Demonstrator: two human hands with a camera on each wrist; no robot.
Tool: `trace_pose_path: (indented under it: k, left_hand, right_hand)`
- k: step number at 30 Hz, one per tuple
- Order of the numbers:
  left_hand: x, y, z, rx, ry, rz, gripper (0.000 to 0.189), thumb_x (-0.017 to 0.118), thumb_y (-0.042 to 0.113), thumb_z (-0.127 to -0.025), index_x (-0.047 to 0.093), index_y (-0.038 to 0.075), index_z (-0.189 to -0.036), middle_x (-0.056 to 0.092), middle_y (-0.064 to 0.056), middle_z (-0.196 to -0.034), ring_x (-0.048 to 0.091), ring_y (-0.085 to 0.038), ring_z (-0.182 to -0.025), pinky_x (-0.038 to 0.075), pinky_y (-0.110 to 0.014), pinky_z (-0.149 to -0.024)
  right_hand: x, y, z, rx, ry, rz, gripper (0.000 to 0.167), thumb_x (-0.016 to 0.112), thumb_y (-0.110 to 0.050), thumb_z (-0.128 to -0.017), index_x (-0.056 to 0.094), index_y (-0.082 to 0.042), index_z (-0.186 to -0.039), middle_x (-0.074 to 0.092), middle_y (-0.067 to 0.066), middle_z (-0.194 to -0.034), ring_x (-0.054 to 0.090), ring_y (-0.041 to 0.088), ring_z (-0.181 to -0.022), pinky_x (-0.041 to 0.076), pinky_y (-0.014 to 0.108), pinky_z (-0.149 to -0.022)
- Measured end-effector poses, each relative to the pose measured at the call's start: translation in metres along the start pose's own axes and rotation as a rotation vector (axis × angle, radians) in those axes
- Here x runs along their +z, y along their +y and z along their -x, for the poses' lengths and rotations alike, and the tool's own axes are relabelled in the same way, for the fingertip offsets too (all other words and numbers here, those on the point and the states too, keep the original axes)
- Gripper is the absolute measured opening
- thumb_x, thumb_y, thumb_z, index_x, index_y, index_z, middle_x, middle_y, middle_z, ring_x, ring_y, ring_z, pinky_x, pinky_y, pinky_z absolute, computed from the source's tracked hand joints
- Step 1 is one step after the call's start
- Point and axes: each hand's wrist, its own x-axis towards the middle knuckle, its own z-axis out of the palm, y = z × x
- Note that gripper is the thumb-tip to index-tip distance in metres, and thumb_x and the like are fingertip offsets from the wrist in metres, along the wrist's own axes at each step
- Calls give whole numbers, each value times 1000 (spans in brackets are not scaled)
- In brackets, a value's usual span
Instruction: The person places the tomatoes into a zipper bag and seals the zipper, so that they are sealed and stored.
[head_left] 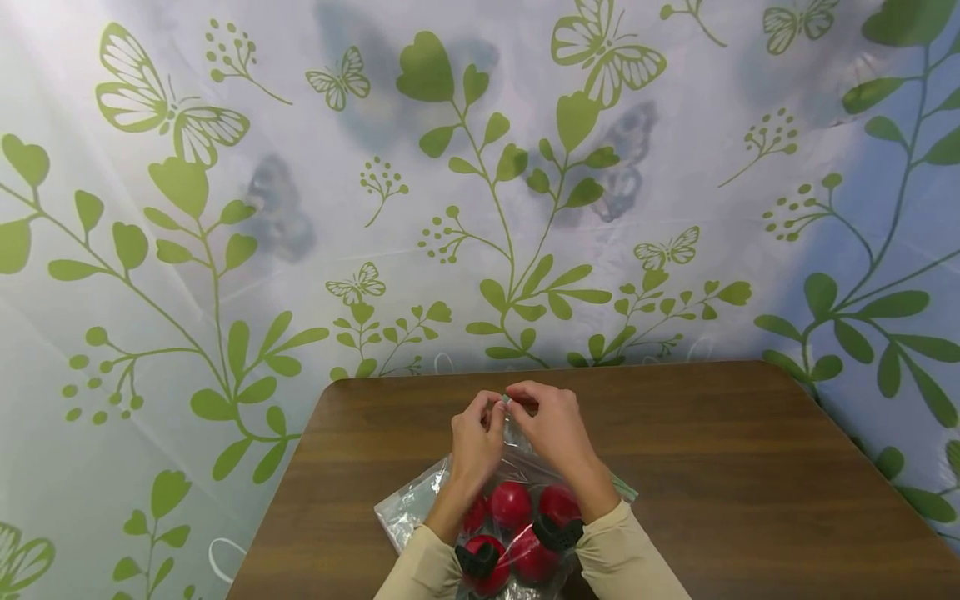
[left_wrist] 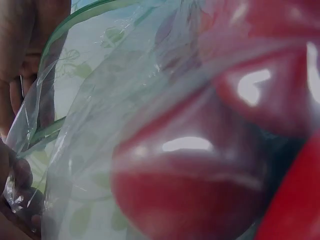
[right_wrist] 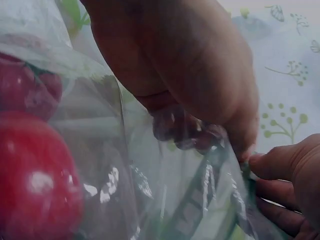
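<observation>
In the head view, a clear plastic zip bag (head_left: 517, 450) with a green seal strip holds several shiny red round fruits (head_left: 511, 505). My left hand (head_left: 477, 442) and right hand (head_left: 557, 427) meet at its upper edge, each pinching the seal between thumb and fingers. Their fingertips almost touch. Up close in the left wrist view, the red fruits (left_wrist: 190, 190) press against the clear film, and the green strip (left_wrist: 75, 20) curves along the bag's mouth. From the right wrist, the wrinkled film (right_wrist: 175, 200) hangs below the fingers, beside a red fruit (right_wrist: 40, 175).
A brown wooden table (head_left: 720, 467) lies beneath the bag. Flat clear plastic (head_left: 411, 503) spreads out to the left, and a green-edged strip (head_left: 624, 488) shows by the right wrist. Behind the table hangs a pale curtain (head_left: 300, 317) printed with green leaves and butterflies.
</observation>
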Motion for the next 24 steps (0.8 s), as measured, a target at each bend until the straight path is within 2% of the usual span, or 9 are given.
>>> trace_pose_path:
  k: [5, 14, 24]
  left_hand:
    - [0, 1, 0, 7, 2, 16, 9, 65, 8, -106, 74, 10, -104, 46, 8, -62, 35, 1, -53, 31, -18, -51]
    - [0, 0, -2, -4, -13, 16, 9, 65, 10, -106, 74, 10, -105, 53, 6, -65, 42, -1, -57, 36, -19, -54]
    - [0, 1, -3, -32, 10, 39, 9, 66, 11, -107, 75, 12, -106, 60, 4, -66, 50, -4, -60, 43, -22, -58]
  right_hand:
    - [4, 1, -1, 66, 9, -34, 13, 84, -16, -98, 85, -12, -110, 84, -2, -98, 77, 15, -84, 65, 38, -77]
    - [2, 11, 5, 104, 16, -20, 11, 87, -16, -95, 84, -14, -105, 84, -2, -94, 75, 12, -80, 63, 34, -74]
    - [-13, 29, 28, 152, -30, 6, 10, 89, -12, -92, 84, -16, -100, 82, -5, -89, 70, 8, -75, 59, 29, -71]
